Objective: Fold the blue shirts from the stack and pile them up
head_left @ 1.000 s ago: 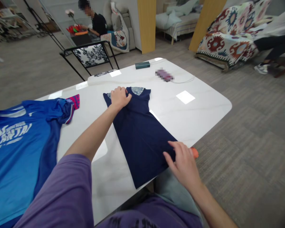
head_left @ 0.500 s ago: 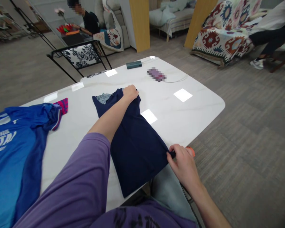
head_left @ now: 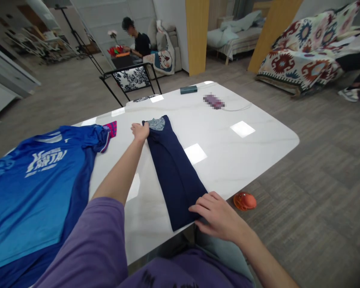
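A navy garment, probably a shirt, lies folded into a long narrow strip on the white table. Grey patterned fabric shows at its far end. My left hand is at the far left corner of the strip, fingers stretched out to the left and apart. At the near right edge, my right hand rests its fingers on the cloth, the thumb apart and lower down by the table edge. To the left a blue jersey with white lettering is spread out, with a pink and navy piece at its sleeve.
The white table holds a dark green box-like device and a blurred phone-like object with a cable. An orange object is on the floor to the right. A chair stands beyond; a person sits further back.
The garment's right side has been folded over to the left, making it narrower. My left hand has moved left to the far left corner; my right hand has released its pinch. The view has shifted left.
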